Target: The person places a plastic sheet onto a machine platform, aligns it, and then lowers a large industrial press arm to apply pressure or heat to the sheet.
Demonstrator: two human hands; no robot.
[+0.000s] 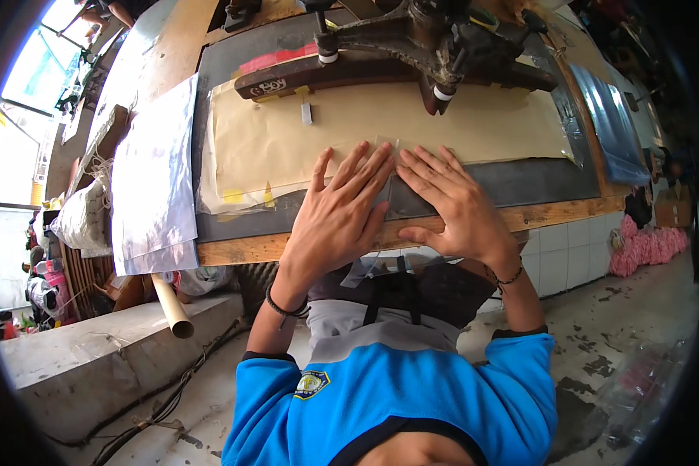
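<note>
My left hand [334, 208] lies flat with its fingers spread. Its fingertips rest at the front edge of a tan paper sheet [412, 116]. Beside it, my right hand [457, 200] is stretched out the same way, thumb apart, and the index fingers of both hands nearly meet. Under and between them is a clear plastic sheet [365, 270], which hangs over the table's front edge towards my lap. Its outline under the palms is hard to make out. Beyond my fingers a dark press bar [396, 75] stretches across the paper, below a black metal machine frame [388, 35].
A stack of clear plastic sheets [157, 171] overhangs the table's left side; bluish plastic sheets [610, 124] lie at the right. The wooden table edge [248, 250] runs before me. A cardboard tube [172, 309] juts out at lower left, and a pink bundle [646, 247] sits on the floor.
</note>
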